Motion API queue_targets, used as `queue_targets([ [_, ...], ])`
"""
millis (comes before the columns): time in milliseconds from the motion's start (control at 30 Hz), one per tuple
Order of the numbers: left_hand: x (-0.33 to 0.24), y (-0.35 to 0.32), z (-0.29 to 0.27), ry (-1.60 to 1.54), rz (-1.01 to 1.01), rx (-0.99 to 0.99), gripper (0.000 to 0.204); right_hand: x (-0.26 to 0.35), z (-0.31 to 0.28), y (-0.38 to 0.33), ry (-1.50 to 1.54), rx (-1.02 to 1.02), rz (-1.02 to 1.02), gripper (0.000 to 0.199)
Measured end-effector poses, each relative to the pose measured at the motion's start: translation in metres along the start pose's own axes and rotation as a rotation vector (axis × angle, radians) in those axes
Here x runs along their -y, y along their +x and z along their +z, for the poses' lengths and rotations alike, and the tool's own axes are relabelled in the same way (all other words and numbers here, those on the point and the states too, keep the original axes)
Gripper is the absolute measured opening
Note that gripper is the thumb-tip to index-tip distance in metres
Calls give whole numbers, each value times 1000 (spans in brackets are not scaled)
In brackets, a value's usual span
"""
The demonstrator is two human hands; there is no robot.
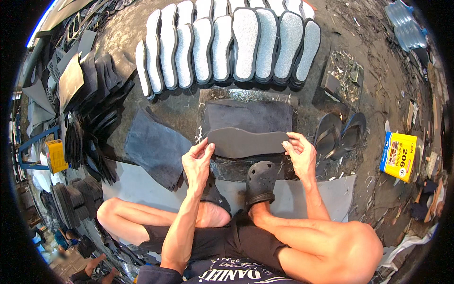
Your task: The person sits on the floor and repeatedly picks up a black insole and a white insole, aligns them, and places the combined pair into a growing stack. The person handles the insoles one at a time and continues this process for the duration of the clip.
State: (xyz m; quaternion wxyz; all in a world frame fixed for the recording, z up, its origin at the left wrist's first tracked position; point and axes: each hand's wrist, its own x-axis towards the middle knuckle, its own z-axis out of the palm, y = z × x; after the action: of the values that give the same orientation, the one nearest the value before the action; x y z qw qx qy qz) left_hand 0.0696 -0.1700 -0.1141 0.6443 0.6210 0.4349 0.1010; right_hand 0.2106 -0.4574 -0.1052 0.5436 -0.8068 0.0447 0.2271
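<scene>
- While seated on the ground w/ knees spread, the person plants a foot in a black clog (259, 182) at the near edge of the dark work slab (226, 166); a grey sheet (142, 182) lies under the legs.
- Left hand (197, 163): forearm runs up from the lower edge, wrist slightly bent, fingers curled almost closed, thumb & fingertips pinching the left end of the dark sole blank (248, 143).
- Right hand (299, 154): forearm comes in from the right knee, fingers part-curled, thumb & forefinger nipping the blank's right end; other fingers loose above it.
- Sole blank lies flat & crosswise over the slab, near edge of a dark rubber sheet (250, 116) just beyond, touching/overlapping it.
- Step, by my read: positioning – the blank looks to be getting squared up on the sheet, both ends steadied. Next move prob. calls for even pressure at both ends so it stays flat & doesn't skew.
- Left of the slab: another dark sheet (156, 146), then stacked black offcuts (90, 99).
- Right: pair of black flip-flops (340, 135), yellow-blue tin (398, 156) farther out.
- Far edge: row of white-topped, black-rimmed soles (231, 45) fanned overlapping; water bottles (405, 23) at the far right corner.
</scene>
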Motion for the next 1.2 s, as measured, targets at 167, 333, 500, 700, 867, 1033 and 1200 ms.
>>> queue_targets([
  [167, -7, -1, 5, 223, 49, -19, 42, -1, -3, -2, -39, -57, -18, 36],
  [333, -7, 0, 8, 266, 115, -32, 36, -11, -2, -1, 18, -79, 4, 35],
  [500, -3, 2, 5, 264, 88, -17, 39, -11, -1, 0, 14, -79, 12, 37],
  [700, -4, 3, 7, 338, 101, -15, 39, -21, 1, 2, -4, -103, -12, 34],
  [867, -12, 14, 7, 492, 85, 32, 38, -9, -6, 6, -308, -72, 4, 48],
  [1033, -29, 39, -3, 608, 94, 124, 36, 8, -15, 22, -448, -12, -108, 69],
  [1200, -27, 34, 8, 575, 204, 93, 47, 64, 27, 26, -446, -198, -739, 65],
])
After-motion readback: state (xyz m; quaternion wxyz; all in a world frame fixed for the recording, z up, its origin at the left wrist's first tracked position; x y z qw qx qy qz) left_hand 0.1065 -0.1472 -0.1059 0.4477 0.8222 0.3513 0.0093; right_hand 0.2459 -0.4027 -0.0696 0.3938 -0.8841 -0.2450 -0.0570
